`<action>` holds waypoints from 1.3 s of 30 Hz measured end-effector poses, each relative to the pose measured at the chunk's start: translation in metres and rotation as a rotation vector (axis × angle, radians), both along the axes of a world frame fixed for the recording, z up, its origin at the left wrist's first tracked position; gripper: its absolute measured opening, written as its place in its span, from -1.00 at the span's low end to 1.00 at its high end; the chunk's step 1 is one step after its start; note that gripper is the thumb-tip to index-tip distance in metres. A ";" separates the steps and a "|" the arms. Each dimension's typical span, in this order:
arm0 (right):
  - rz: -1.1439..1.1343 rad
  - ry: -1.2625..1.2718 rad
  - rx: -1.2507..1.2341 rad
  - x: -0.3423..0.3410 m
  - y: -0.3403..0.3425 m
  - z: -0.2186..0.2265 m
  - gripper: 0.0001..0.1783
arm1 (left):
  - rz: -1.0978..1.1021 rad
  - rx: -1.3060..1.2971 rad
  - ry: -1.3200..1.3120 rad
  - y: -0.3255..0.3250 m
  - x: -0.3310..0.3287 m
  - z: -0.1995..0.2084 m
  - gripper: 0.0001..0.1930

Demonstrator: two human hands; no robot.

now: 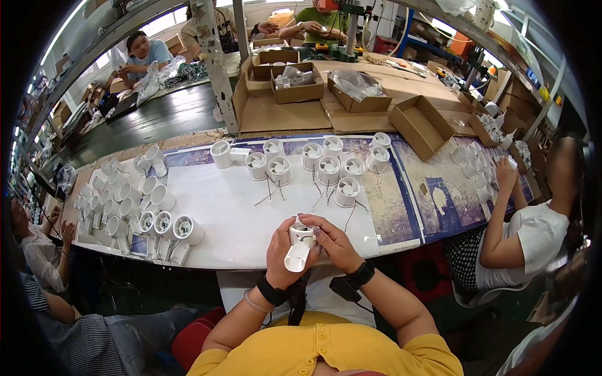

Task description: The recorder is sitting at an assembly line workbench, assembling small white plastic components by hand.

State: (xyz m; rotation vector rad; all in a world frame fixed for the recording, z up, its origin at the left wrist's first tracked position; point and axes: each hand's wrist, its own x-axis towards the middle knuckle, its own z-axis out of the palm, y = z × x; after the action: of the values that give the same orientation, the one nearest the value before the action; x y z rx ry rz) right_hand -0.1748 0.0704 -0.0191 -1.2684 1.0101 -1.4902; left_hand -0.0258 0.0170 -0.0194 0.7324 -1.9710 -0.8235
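My left hand [279,252] and my right hand [339,242] are both closed around a white plastic fan housing [296,256], held just over the front edge of the table. Its short handle part points toward me, and the round end sits between my fingers, with small parts inside too small to name. Beyond my hands stand several white round housings with fan blades [328,168], thin wires trailing from them. To the left are three round housings with circuit parts inside [184,227]. A finished-looking white fan with its grille [221,153] lies at the table's far side.
Many empty white housings [130,207] crowd the table's left end. Cardboard boxes [421,128] line the far side, some with white parts or plastic bags. A co-worker [527,235] sits at the right, others at the left and back. A metal post [215,69] rises beyond the table.
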 end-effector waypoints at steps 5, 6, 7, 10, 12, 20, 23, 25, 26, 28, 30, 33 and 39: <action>0.018 -0.002 0.009 0.000 0.000 0.001 -0.63 | 0.001 -0.009 -0.001 0.000 0.000 0.002 -0.23; 0.014 -0.007 0.004 0.000 0.000 0.001 -0.63 | 0.002 -0.005 -0.003 0.000 0.000 0.002 -0.23; 0.009 -0.010 -0.002 0.000 -0.001 0.001 -0.64 | 0.005 0.000 -0.003 0.000 0.000 0.002 -0.23; 0.000 -0.014 -0.003 0.001 0.000 0.001 -0.64 | 0.010 0.020 -0.009 0.001 -0.001 0.001 -0.23; -0.009 -0.007 -0.002 0.002 0.001 0.001 -0.64 | 0.015 0.013 -0.009 0.002 -0.001 0.003 -0.23; -0.038 -0.048 0.039 0.004 0.001 0.000 -0.64 | 0.030 -0.002 -0.007 0.000 -0.003 0.002 -0.23; -0.038 -0.127 0.032 0.000 -0.007 0.002 -0.67 | 0.024 0.028 -0.012 -0.004 -0.006 0.001 -0.22; -0.046 -0.174 0.045 -0.003 -0.009 -0.004 -0.68 | 0.000 0.035 -0.030 -0.003 -0.007 0.013 -0.22; -0.044 -0.201 0.048 -0.006 -0.012 -0.005 -0.69 | -0.027 -0.002 -0.023 -0.005 -0.010 0.016 -0.21; -0.024 -0.246 0.041 -0.007 -0.014 -0.006 -0.70 | -0.031 0.001 -0.034 -0.005 -0.007 0.014 -0.21; -0.035 -0.284 0.072 -0.005 -0.011 -0.004 -0.72 | -0.040 -0.029 -0.041 -0.006 -0.005 0.012 -0.21; -0.056 -0.354 0.119 -0.001 -0.008 -0.003 -0.74 | -0.067 -0.047 -0.015 -0.006 -0.004 0.011 -0.23; -0.132 -0.127 0.010 0.004 -0.007 -0.003 -0.74 | -0.101 -0.095 0.094 -0.007 -0.003 0.005 -0.28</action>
State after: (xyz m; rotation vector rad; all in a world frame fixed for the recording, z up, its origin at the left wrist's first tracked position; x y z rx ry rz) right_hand -0.1709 0.0631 -0.0219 -1.1032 1.0323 -1.6421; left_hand -0.0286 0.0103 -0.0147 0.5328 -1.9604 -0.8033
